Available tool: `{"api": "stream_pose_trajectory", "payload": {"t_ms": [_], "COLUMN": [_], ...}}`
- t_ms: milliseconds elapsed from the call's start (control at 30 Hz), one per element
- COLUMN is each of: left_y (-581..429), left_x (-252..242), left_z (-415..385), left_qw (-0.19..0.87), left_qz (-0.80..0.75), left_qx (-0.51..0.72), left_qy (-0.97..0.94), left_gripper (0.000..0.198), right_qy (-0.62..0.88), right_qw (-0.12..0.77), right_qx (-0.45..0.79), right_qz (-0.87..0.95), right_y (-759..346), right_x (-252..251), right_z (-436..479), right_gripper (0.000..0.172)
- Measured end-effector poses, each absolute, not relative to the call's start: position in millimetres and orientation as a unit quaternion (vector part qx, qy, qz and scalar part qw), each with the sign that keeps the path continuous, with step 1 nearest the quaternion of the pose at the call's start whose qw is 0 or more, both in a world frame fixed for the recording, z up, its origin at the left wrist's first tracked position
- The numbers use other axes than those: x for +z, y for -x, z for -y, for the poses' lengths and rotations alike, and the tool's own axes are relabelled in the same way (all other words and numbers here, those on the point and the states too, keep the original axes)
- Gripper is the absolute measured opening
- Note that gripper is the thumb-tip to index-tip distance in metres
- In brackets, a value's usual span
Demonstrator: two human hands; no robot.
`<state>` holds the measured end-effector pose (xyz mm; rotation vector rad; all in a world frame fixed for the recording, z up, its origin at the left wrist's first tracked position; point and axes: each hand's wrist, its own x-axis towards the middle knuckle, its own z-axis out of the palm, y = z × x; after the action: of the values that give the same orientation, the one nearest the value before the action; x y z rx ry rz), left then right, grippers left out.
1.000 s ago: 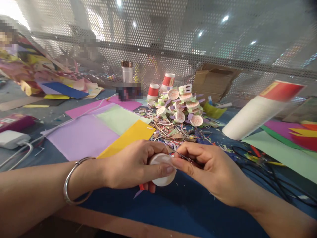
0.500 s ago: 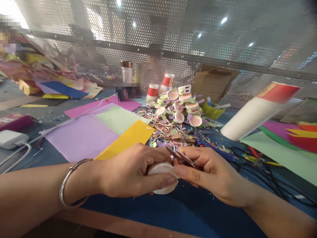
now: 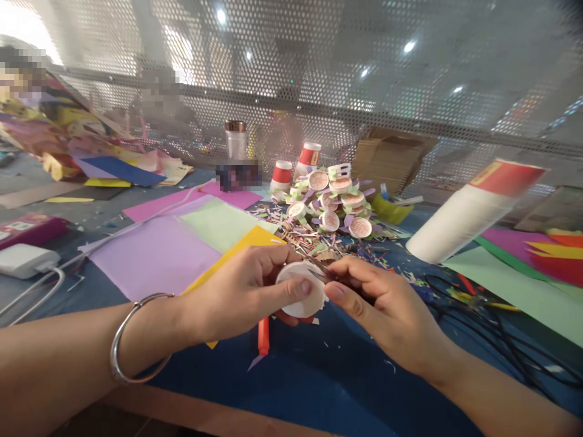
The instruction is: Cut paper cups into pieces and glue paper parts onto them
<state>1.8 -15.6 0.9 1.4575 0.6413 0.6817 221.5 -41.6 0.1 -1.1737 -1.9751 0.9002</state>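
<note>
My left hand [image 3: 255, 291] is closed around a white round paper cup bottom [image 3: 296, 306], its thumb lying across the flat face. The disc is tilted toward me. My right hand [image 3: 378, 303] is closed on small metal scissors [image 3: 319, 270], whose blades lie against the disc's upper right edge. Fingers hide the scissors' handles. Below the left hand, an orange-red stick [image 3: 263, 337] lies on the blue table, with a purple scrap at its lower end.
Decorated cup bottoms [image 3: 328, 203] are heaped behind my hands among paper shreds [image 3: 310, 233]. Coloured sheets [image 3: 150, 255] spread to the left. A leaning stack of paper cups [image 3: 473, 209] and black cables [image 3: 492, 331] are to the right. A perforated screen [image 3: 319, 67] stands behind.
The cup bottom has turned so its flat face shows more, and both hands have shifted slightly upward. The orange-red stick has come into view below them. Both hands keep hold.
</note>
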Motion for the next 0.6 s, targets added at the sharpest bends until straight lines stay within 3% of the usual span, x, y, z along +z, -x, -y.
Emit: {"api": "stream_pose_trajectory", "payload": {"t_ms": [333,600], "left_y": [1,1], "left_x": [-8,-4], "left_z": [18,22], "left_qw": [0.555,0.612], "left_qz": [-0.306,-0.271], "left_qx": [0.294,0.274], "left_qy": [-0.715,-0.691], "left_gripper": [0.034,0.026], "right_qy": [0.462,0.439], "right_qw": [0.299,0.302], "right_qx": [0.306,0.213], "right_qz": [0.777,0.819], "right_y": [-223,-223], "right_x": [1,10], "right_z": [46,53], "right_gripper": [0.029,0.03]}}
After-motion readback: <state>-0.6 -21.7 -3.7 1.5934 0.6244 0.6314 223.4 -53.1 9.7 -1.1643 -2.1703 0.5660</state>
